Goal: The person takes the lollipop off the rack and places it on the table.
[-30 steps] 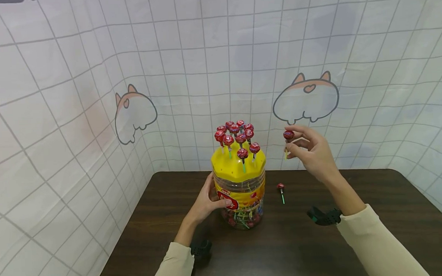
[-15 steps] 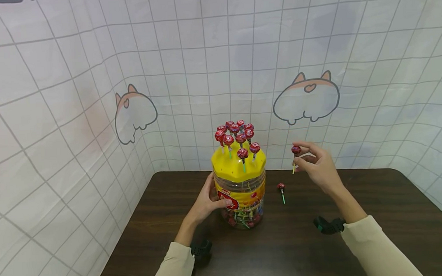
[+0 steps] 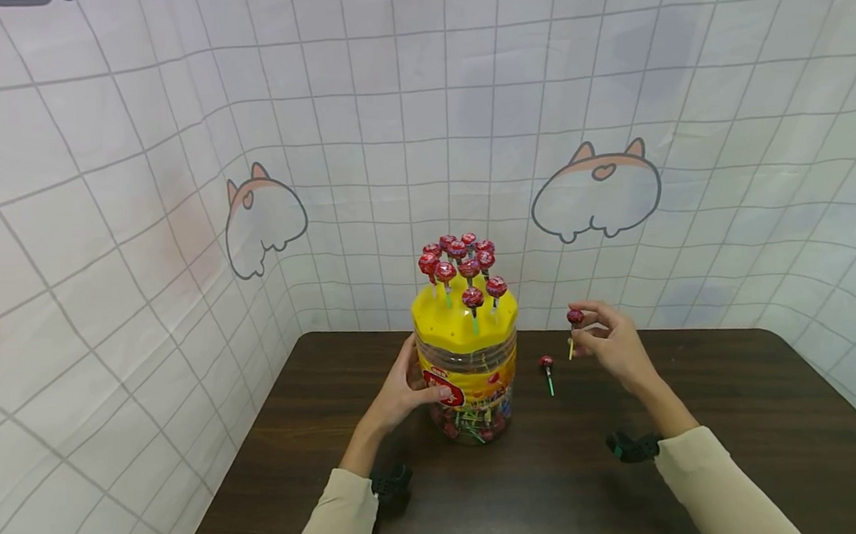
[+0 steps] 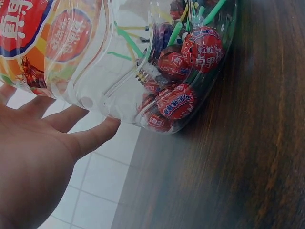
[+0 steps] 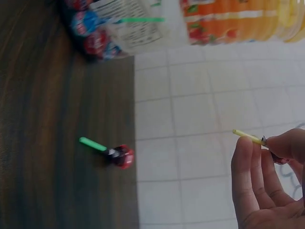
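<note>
A large clear plastic jar [image 3: 500,375] with a yellow lid [image 3: 438,322] stands upright on the dark table. Several red-wrapped lollipops [image 3: 472,298] stick up from the lid, and more lollipops [image 4: 177,101] lie inside at the bottom. My left hand [image 3: 391,396] holds the jar's left side, thumb across the front label, fingers behind it. To the right of the jar, my right hand [image 3: 618,350] pinches the stick of a lollipop [image 3: 576,316], red head up and yellow stick down, above the table. Another lollipop [image 3: 546,361], with a green stick, lies between the jar and that hand.
The dark wooden table [image 3: 293,464] ends at a white grid-patterned cloth backdrop [image 3: 351,143] behind and at the left. A black band [image 3: 633,447] is on the right wrist and another [image 3: 390,482] on the left.
My right hand has come down toward the table with the lollipop, first drifting slightly right. The left hand and the jar have stayed in place.
</note>
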`<move>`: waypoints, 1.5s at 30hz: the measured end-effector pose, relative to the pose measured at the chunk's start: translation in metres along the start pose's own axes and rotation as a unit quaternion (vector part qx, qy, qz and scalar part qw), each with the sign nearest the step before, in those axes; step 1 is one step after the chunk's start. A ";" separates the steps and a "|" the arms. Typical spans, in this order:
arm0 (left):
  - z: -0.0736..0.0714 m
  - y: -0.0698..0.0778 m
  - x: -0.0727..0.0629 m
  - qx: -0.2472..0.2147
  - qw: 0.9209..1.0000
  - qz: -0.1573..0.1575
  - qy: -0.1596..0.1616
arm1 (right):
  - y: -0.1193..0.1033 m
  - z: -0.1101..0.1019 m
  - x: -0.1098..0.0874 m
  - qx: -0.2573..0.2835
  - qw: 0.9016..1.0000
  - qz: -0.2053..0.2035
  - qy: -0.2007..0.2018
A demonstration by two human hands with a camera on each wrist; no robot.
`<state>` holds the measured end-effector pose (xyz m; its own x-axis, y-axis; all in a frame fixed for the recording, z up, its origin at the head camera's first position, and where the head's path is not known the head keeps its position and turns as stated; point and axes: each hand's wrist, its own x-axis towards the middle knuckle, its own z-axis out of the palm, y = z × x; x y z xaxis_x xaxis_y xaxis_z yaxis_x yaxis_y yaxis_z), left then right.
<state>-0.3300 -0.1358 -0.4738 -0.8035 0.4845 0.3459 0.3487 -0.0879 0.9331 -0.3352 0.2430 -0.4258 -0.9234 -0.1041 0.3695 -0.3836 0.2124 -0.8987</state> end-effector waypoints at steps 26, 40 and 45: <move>0.000 0.000 0.000 -0.011 1.000 0.004 -0.003 | 0.061 0.008 0.000 0.026 0.993 0.109 -0.047; 0.001 0.002 -0.001 -0.004 1.000 -0.005 -0.001 | 0.080 0.009 -0.001 0.000 0.986 0.138 -0.089; 0.000 0.001 -0.001 -0.004 1.000 -0.005 -0.002 | 0.083 0.010 -0.002 -0.019 0.986 0.135 -0.093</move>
<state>-0.3288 -0.1364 -0.4734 -0.8051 0.4887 0.3362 0.3365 -0.0905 0.9373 -0.3653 0.2505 -0.5032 -0.9746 -0.2144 0.0640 -0.1268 0.2937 -0.9474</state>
